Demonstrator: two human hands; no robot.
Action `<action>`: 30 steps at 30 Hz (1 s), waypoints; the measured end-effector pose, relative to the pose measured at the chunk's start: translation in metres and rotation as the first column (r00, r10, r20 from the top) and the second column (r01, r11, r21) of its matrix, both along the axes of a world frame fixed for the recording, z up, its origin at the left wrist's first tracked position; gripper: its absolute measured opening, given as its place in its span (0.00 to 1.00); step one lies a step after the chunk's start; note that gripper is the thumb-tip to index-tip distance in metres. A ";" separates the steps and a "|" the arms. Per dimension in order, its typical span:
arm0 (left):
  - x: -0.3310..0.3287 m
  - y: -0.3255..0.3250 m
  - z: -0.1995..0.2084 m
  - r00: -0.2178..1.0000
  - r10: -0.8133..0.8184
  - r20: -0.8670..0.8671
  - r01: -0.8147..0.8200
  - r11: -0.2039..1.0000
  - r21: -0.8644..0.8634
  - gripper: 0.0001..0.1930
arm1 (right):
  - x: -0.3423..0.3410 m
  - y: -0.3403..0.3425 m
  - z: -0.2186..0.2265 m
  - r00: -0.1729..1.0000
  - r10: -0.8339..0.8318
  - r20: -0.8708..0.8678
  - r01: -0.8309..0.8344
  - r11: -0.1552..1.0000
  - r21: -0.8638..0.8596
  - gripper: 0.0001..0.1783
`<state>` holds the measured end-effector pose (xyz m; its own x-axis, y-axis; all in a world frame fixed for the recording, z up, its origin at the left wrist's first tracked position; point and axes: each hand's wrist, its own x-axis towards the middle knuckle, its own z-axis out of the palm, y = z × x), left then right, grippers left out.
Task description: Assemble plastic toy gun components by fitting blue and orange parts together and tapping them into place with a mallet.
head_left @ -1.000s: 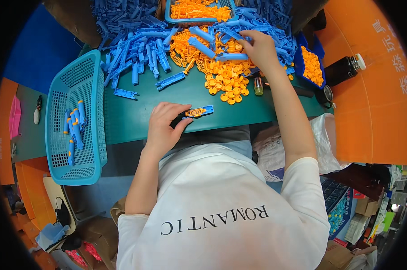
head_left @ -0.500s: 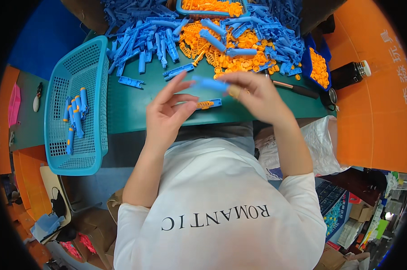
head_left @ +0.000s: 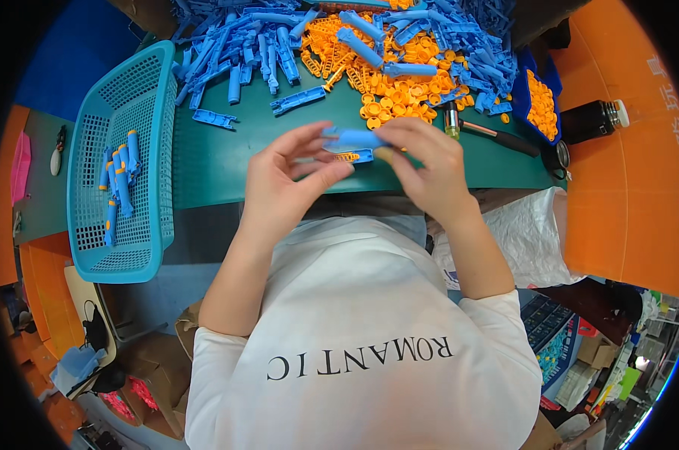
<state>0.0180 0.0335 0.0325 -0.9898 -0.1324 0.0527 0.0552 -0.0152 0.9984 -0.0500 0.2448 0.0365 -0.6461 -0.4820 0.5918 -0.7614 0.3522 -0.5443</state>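
Observation:
My right hand (head_left: 428,161) pinches a blue plastic half-shell (head_left: 356,138) between thumb and fingers, held sideways above the table edge. My left hand (head_left: 291,169) is open, thumb and fingers apart, around that shell's left end; whether it touches is blurred. Just below the held shell, another blue half-shell (head_left: 365,156) appears to lie on the green table. An orange toothed strip (head_left: 346,157) sits inside it. My left thumb hides part of this lower shell.
Blue half-shells (head_left: 257,52) heap at the back, with orange caps (head_left: 399,97) among them. A turquoise basket (head_left: 167,150) at left holds several blue-and-orange tubes (head_left: 120,176). At right are a blue bin (head_left: 521,112), a dark-handled tool (head_left: 504,141) and a black bottle (head_left: 585,124).
My left thumb and fingers have moved right, closer to the blue half-shell in my right hand. The whole view has shifted slightly.

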 end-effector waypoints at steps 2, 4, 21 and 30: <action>-0.001 -0.005 -0.005 0.994 0.012 -0.112 -0.051 0.934 -0.353 0.27 | -0.007 0.009 -0.002 0.999 -0.045 0.021 0.045 0.999 0.004 0.13; -0.006 -0.017 -0.022 0.973 -0.062 -0.220 -0.102 0.745 -0.660 0.35 | -0.010 0.016 -0.004 0.977 -0.020 0.211 0.023 1.000 -0.011 0.13; -0.008 -0.021 -0.046 0.968 -0.103 -0.230 -0.074 0.755 -0.652 0.30 | -0.016 -0.001 -0.026 0.970 0.137 0.203 -0.175 0.967 0.186 0.12; -0.010 -0.020 -0.045 0.970 -0.100 -0.221 -0.070 0.756 -0.650 0.29 | -0.015 -0.002 -0.027 0.981 0.124 0.149 -0.151 0.970 0.189 0.11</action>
<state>0.0076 0.0131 -0.0122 -0.9386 0.0331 0.3435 0.2868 0.6282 0.7232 -0.0653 0.2433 0.0092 -0.6325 -0.6709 0.3870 -0.7343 0.3605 -0.5751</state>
